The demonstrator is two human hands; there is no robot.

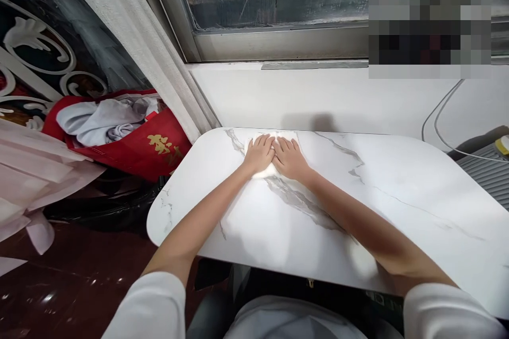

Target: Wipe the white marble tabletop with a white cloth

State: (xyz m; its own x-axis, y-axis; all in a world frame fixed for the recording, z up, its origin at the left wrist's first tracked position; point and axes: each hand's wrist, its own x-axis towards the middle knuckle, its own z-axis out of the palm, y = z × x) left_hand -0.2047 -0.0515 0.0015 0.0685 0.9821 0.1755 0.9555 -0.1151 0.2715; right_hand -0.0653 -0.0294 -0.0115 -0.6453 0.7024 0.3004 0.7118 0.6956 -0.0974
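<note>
Left hand: I see the bare left hand (260, 153) palm down, fingers a little spread and pointing toward the wall, resting on a thin, flat white piece of soft-looking material (265, 172)
Right hand: the bare right hand (291, 158) also lies palm down on it, fingers slightly spread; its thumb side is right beside the left hand, and I cannot tell whether the two touch
White piece: it lies under both hands near the far edge of the table, left of the middle; from my end I cannot tell cloth from paper
Table: a white marble-patterned tabletop with grey-brown veins and rounded corners (246, 228), set along a plain white wall (246, 95)
Left side: I make out a red fabric bag with gold lettering (131, 156), holding crumpled pale grey cloth (107, 119), beside a long cream curtain (131, 37)
Beyond the table: a wide grey metal window frame (278, 45) above the wall
Right side: a thin grey cable (435, 103) hangs near the table's corner
</note>
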